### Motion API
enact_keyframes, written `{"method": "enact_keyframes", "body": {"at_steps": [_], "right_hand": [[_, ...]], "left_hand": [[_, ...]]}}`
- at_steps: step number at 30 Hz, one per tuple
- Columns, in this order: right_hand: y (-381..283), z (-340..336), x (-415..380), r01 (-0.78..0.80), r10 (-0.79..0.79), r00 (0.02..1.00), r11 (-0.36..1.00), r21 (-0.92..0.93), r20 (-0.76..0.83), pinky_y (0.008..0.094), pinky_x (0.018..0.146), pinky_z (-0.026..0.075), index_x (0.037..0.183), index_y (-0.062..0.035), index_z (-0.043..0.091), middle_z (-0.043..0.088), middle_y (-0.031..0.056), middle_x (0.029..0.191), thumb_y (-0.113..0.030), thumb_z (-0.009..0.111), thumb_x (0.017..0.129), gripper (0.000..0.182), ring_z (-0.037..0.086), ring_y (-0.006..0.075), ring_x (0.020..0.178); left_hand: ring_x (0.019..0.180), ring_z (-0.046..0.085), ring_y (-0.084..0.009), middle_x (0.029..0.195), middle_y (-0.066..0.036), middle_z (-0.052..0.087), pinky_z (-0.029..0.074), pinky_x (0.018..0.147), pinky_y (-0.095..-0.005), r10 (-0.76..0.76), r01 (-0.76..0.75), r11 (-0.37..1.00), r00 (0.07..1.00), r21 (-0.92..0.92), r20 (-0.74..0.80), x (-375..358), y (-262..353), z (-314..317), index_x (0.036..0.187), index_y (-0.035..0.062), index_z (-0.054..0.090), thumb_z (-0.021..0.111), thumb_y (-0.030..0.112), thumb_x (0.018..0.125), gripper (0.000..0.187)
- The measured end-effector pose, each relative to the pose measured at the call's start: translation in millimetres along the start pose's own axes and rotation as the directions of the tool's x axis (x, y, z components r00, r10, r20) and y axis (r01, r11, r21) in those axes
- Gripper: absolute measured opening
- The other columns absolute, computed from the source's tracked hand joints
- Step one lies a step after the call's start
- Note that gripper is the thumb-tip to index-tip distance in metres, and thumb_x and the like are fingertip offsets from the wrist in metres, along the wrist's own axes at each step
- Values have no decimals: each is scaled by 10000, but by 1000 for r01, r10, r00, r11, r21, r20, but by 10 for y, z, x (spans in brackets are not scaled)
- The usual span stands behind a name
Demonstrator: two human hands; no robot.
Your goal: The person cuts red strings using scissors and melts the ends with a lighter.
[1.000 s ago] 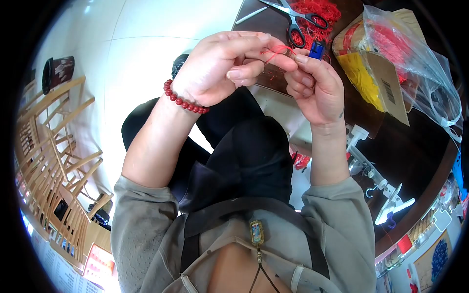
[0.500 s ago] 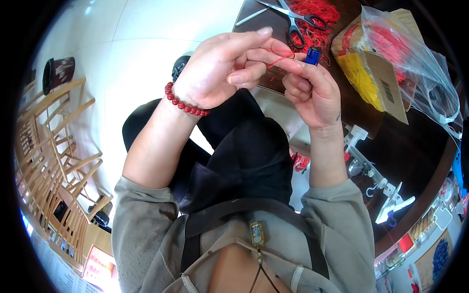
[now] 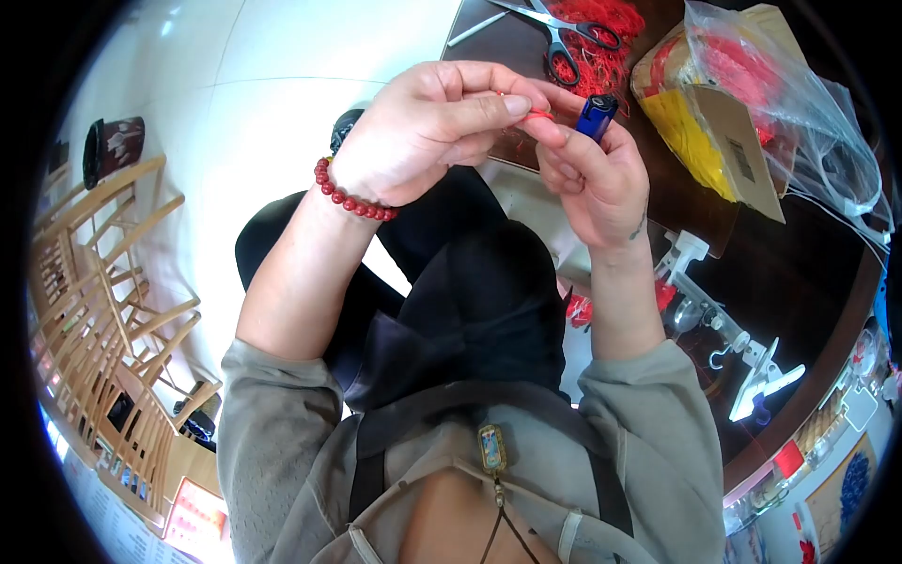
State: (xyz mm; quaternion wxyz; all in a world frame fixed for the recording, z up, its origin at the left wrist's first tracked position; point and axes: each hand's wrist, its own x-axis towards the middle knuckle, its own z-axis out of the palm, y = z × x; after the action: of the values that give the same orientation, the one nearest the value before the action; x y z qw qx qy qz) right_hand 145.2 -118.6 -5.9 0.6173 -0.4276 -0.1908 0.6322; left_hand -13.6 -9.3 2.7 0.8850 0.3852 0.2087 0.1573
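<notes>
My left hand (image 3: 423,132), with a red bead bracelet (image 3: 352,202) on its wrist, pinches a thin red cord (image 3: 537,114) between thumb and fingers. Close beside it on the right, my right hand (image 3: 601,179) is closed around a blue lighter (image 3: 597,117), whose top end sticks up past the fingers. The fingertips of both hands meet at the cord. Part of the cord is hidden by the fingers.
Scissors (image 3: 556,45) and a tangle of red thread (image 3: 615,70) lie on the dark table (image 3: 799,273) beyond the hands. An open cardboard box (image 3: 738,150) with plastic bags stands at right. Wooden chairs (image 3: 113,282) are at left.
My left thumb and fingers have closed in on the cord, and its loop has become smaller. The blue lighter stands out further from my right hand and is tilted more.
</notes>
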Motion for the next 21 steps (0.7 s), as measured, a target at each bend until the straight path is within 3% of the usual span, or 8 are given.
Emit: {"method": "enact_keyframes", "body": {"at_steps": [2,5,8,11,14,17,21], "right_hand": [[-16,70,-65,39,-50,995,992,-118,-90,166,500,304,1074,48,620,628,-10,776,-84,629,889,228,428,13,563],[25,27,-204,99,-133,987,949,-299,-95,179,491,293,1082,41,609,517,-17,697,-104,611,909,226,395,30,562],[8,-54,-442,131,-146,986,978,-163,-85,190,485,284,1036,33,611,503,-16,676,-93,610,905,182,393,36,556],[-43,-133,-715,137,-135,988,990,20,-78,184,486,293,943,24,630,540,-13,666,-71,631,879,115,402,40,533],[-45,-225,-992,116,-108,989,991,71,-105,190,483,282,914,25,614,466,-17,630,-70,599,878,103,377,50,526],[-41,-362,-1287,61,-52,997,983,175,-51,191,484,278,890,16,601,452,-12,628,-87,577,878,107,375,53,534],[20,-536,-1678,20,-4,996,986,167,-91,192,477,266,869,10,598,446,-17,622,-147,599,894,159,365,53,525]], "left_hand": [[474,356,2,934,-95,690,283,447,-144,53,-54,997,998,51,21,13,-49,-27,1079,-9,592,464,95,967,199],[471,370,-4,921,-85,688,289,445,-148,81,-87,985,996,148,46,-26,-47,51,1081,-8,589,452,84,969,199],[468,398,-16,920,-81,687,307,442,-156,20,-37,985,995,167,102,-123,-4,284,1087,-12,587,459,103,973,206],[464,413,-20,910,-75,691,317,437,-163,81,-95,934,995,344,55,-197,-127,531,1062,-7,588,456,127,983,204],[461,412,-18,874,-66,695,319,431,-162,53,-79,870,996,486,68,-299,-317,768,1024,4,597,460,148,989,202],[463,429,-26,837,-64,695,336,441,-160,14,-70,878,993,474,120,-368,-462,931,1000,13,604,474,155,988,194],[492,485,-41,811,-62,687,387,482,-158,-56,3,904,992,427,111,-461,-668,1185,962,20,602,498,174,981,188]]}}
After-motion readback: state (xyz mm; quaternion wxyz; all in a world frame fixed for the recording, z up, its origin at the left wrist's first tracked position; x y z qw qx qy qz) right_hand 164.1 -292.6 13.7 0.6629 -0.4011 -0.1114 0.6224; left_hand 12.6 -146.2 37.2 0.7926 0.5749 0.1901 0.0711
